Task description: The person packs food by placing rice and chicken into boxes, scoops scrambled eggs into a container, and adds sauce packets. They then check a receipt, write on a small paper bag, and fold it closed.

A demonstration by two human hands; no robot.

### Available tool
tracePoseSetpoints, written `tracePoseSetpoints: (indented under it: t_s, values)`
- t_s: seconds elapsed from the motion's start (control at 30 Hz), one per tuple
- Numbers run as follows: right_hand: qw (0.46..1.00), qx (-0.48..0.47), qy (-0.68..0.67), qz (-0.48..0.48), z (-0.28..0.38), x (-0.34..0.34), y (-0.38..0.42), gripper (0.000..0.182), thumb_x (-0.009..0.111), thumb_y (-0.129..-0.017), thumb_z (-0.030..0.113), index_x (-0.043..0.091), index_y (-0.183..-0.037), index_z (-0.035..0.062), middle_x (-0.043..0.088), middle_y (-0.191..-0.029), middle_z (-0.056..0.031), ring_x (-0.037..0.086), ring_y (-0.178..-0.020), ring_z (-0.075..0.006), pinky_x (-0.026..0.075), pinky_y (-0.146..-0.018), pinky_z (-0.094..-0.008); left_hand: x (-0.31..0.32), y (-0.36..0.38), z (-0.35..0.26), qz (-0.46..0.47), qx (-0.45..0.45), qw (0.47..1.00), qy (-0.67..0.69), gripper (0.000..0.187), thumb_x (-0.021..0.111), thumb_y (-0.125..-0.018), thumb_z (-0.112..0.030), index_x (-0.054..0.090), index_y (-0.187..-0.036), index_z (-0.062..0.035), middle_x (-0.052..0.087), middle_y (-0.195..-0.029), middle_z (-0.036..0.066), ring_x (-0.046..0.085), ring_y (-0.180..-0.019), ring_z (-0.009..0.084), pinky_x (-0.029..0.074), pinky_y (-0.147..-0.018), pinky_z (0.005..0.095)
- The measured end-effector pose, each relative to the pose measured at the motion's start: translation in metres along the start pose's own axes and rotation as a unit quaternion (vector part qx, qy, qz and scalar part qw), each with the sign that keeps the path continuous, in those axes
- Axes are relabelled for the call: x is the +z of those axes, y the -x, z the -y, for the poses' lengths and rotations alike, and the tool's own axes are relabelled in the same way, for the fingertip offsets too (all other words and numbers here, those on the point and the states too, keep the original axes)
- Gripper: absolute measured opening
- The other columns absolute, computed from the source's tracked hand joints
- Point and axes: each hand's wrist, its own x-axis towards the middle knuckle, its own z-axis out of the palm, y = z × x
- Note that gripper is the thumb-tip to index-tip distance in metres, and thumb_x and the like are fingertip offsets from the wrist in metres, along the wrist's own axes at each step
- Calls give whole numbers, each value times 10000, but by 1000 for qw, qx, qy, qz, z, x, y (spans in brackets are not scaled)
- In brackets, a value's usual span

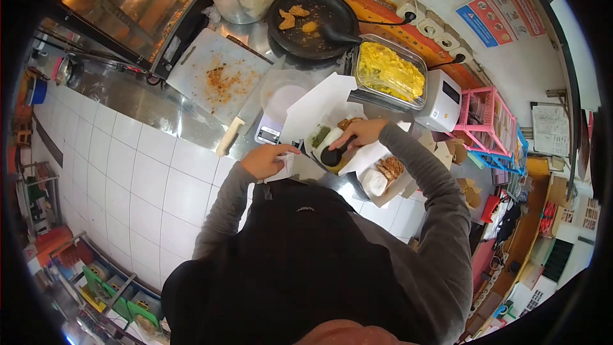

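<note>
An opened white paper food box (317, 103) stands at the counter's front edge, holding rice, green leaves, yellow food and browned pieces. My right hand (365, 132) is closed around the handle of a black spoon (331, 156), whose rounded end is down over the yellow food. At the box's left side, my left hand (262, 161) pinches a white paper flap (287, 165). Beside my right forearm, a second open box (407, 177) contains a mound of white rice (374, 181) and sliced browned meat (389, 167).
Left of the boxes lie a crumb-covered cutting board (220, 76), a knife with a pale handle (230, 137) and a scale (268, 130). Behind are a stone mortar (292, 41), a clear tray of yellow food (391, 70) and a plastic tub (239, 1). Pink baskets (483, 119) stand right.
</note>
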Motion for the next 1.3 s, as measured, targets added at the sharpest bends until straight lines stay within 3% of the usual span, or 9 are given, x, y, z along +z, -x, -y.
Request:
tracePoseSetpoints:
  t_s: [0.07,0.17,0.37,0.53,0.63,0.77,0.9,1.1,1.3]
  values:
    - [998,-43,40,-39,1,-6,3,480,594,-905,73,541,-1354,234,642,-863,-60,585,-828,-172,465,-783,-293,-1,-1,0,6,5,1000,-4,440,526,-791,27,604,-1199,-118,658,-1120,136,636,-1040,287,501,-928,382]
    - [984,93,-148,34,13,-16,13,434,551,-956,129,507,-1385,178,478,-720,10,473,-681,-106,417,-635,-254,-8,-2,0,9,33,999,-6,425,525,-801,52,621,-1181,-113,655,-1145,119,623,-1070,278,498,-940,373]
    - [931,126,-341,-26,-6,-20,32,396,499,-998,203,498,-1384,112,410,-719,69,380,-639,-59,342,-574,-199,-10,-6,-2,1,40,999,10,365,545,-829,61,644,-1151,-79,660,-1129,114,630,-1048,253,508,-914,348]
    - [922,102,-260,-267,17,-63,94,416,505,-991,263,500,-1368,88,505,-793,68,416,-658,-36,383,-609,-180,-14,-16,-16,-47,6,999,13,379,556,-840,79,645,-1176,-71,673,-1045,90,658,-898,125,513,-799,262]
    - [863,81,-289,-406,-25,-84,122,429,530,-971,261,489,-1388,170,512,-725,12,484,-691,-98,426,-665,-232,-10,-22,-24,-89,41,969,225,447,555,-860,82,599,-1272,-85,660,-1079,47,613,-795,41,484,-715,204]
    - [734,174,92,-650,-93,-68,98,494,590,-910,163,469,-1383,241,582,-782,-114,591,-772,-241,476,-730,-345,-22,-25,-54,-72,67,935,342,617,581,-849,97,417,-1426,-49,588,-1258,46,607,-780,30,477,-682,176]
    - [698,303,213,-612,-90,-47,80,641,686,-791,93,477,-1367,280,581,-1063,-151,543,-1022,-339,432,-894,-472,-36,-18,-96,-70,84,943,315,685,616,-809,104,388,-1439,-37,559,-1309,77,635,-796,37,474,-677,161]
    - [581,222,277,-733,-58,-33,91,588,685,-819,212,472,-1366,222,532,-1194,-161,455,-1179,-365,334,-1021,-474,-39,-19,-130,-55,144,954,258,738,642,-777,110,361,-1447,-21,523,-1350,126,651,-783,45,471,-647,152]
    - [531,122,192,-816,13,38,142,535,639,-884,220,458,-1355,40,494,-1309,-170,436,-1234,-321,311,-1057,-430,-10,-29,-168,-19,200,957,209,749,644,-785,100,340,-1458,-27,429,-1442,160,660,-817,53,465,-613,151]
